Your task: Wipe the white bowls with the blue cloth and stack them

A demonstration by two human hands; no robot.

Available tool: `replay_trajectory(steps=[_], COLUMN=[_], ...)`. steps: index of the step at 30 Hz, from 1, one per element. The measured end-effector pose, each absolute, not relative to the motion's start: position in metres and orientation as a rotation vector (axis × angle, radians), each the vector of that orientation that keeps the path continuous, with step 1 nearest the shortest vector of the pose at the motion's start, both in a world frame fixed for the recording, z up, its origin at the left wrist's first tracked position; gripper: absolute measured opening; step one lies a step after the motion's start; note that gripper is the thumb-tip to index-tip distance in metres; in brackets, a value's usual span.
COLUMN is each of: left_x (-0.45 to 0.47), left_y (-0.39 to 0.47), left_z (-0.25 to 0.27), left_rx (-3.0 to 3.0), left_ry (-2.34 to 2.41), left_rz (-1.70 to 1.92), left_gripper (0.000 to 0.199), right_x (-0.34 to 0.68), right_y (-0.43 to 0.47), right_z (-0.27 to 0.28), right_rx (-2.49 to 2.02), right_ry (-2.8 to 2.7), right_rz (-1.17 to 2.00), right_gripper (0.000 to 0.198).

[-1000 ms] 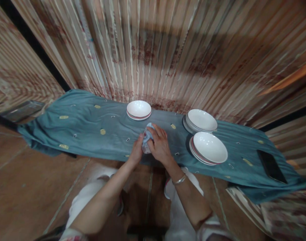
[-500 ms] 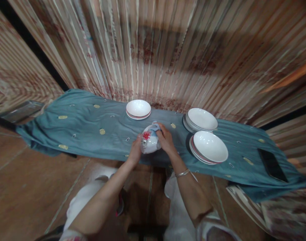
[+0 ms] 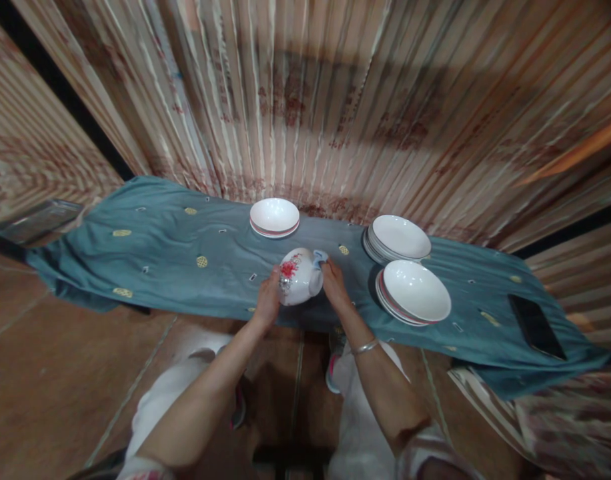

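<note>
A white bowl (image 3: 299,283) with a red flower print is held tilted on its side above the near edge of the table, its foot ring facing right. My left hand (image 3: 268,298) grips the bowl by its left rim. In my right hand (image 3: 334,283) a light blue cloth (image 3: 319,257) is pinched, its folded end against the bowl's foot. The fingertips of that hand are partly hidden behind the cloth and bowl.
A teal cloth (image 3: 170,260) covers the long table. Stacked bowls (image 3: 274,217) stand at the back middle. Two more stacks, one behind (image 3: 398,239) and one in front (image 3: 414,293), stand to the right. A black phone (image 3: 535,327) lies at the far right.
My right hand has moved the blue cloth from the bowl's printed side to the right, by its foot. More of the flower print shows. My left hand keeps its hold.
</note>
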State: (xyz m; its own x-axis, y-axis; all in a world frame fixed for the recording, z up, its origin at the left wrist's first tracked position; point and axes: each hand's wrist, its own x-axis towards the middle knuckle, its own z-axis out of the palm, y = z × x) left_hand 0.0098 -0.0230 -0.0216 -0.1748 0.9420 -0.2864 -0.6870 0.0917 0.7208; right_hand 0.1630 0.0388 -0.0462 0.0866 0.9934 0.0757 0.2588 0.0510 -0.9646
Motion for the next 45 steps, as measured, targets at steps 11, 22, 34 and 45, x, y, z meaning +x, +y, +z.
replay_trajectory(steps=[11,22,34,45], left_x=[0.015,0.016,0.025,0.019], left_y=[-0.020,-0.021,-0.019,-0.011], left_z=[-0.010,-0.007,0.000,-0.020], left_rx=[0.258,0.176,0.055,-0.015], left_ry=[1.021,0.947,0.848,0.818], left_rz=[1.534,1.540,1.439,1.379], left_gripper=[0.036,0.033,0.048,0.051], right_x=[0.154,0.151,0.163,0.162], right_y=[0.030,0.022,0.011,-0.007], right_z=[-0.065,-0.072,-0.061,-0.071], right_rx=[-1.452,-1.407,-1.496,-1.418], right_ry=[-1.261,-1.231,-1.319,-1.593], right_rz=[1.025,1.016,0.926,0.753], right_gripper=[0.041,0.048,0.052,0.059])
